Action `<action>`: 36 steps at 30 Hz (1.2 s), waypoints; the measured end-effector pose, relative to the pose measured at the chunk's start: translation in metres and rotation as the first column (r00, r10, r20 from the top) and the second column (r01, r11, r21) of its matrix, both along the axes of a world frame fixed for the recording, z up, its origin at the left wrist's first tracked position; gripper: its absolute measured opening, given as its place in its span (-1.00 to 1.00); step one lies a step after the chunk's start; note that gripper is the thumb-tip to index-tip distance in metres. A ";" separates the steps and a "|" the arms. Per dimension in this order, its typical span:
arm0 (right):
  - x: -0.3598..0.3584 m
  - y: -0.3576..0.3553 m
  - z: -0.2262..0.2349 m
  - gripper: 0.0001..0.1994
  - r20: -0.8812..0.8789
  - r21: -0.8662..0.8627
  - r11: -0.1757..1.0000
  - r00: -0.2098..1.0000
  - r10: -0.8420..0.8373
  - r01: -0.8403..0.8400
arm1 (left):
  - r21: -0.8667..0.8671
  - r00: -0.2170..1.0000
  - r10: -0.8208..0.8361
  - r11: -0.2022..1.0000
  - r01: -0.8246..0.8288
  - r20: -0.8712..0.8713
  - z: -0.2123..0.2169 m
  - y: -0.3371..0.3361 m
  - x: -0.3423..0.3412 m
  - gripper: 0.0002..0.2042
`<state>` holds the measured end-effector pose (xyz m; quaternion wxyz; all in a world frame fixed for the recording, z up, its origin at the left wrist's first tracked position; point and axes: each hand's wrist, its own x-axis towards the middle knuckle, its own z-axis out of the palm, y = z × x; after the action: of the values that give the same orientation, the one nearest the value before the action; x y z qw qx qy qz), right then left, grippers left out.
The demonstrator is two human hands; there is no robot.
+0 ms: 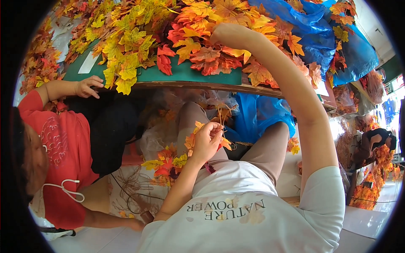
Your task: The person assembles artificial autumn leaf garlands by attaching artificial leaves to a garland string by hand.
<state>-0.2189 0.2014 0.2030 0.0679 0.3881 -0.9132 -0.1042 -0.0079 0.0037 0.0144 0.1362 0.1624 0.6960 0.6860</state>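
Over my lap, my left hand (207, 142) is closed in a pinch on a thin brown stem (220, 114) of an artificial leaf garland. Orange leaves (190, 141) of that garland show beside the fingers, and red ones peek out below. My right arm stretches to the table, where my right hand (228, 36) reaches into a heap of orange artificial maple leaves (206, 55). Its fingers are hidden among the leaves, so whether they grip one does not show. Yellow-green leaves (130, 46) are heaped just left of the orange ones.
The green-topped table (168, 76) has a wooden front edge. Blue plastic bags (312, 38) lie at the far right, another blue bag (261, 111) under the table. A co-worker in a red shirt (63, 135) sits at left, one hand (89, 87) at the table edge. Brown stems (130, 185) lie on the floor.
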 end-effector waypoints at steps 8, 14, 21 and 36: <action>0.002 0.008 0.011 -0.87 0.103 -0.243 0.968 0.994 -0.046 0.070 | 0.053 0.995 -0.011 0.999 0.006 0.098 0.003 -0.003 -0.001 -0.90; -0.003 0.013 0.016 -0.89 0.222 -0.674 0.675 0.954 -0.201 0.299 | 0.058 0.986 -0.068 0.997 0.060 0.154 0.009 -0.001 0.001 -0.91; 0.004 0.017 0.011 -0.78 0.433 -0.852 -0.224 0.878 0.206 0.473 | 0.261 0.953 -0.068 0.965 -0.013 0.295 0.008 -0.003 -0.001 -0.90; 0.205 -0.035 -0.121 -0.94 0.214 -0.116 -0.624 0.632 0.744 0.773 | 0.476 0.878 -0.112 0.868 -0.141 0.464 0.049 -0.012 0.002 -0.88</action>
<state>-0.0137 0.1661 0.0819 -0.0381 -0.0452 -0.2407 0.9688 -0.0054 -0.0081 0.0633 0.2518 0.0124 0.4421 0.8608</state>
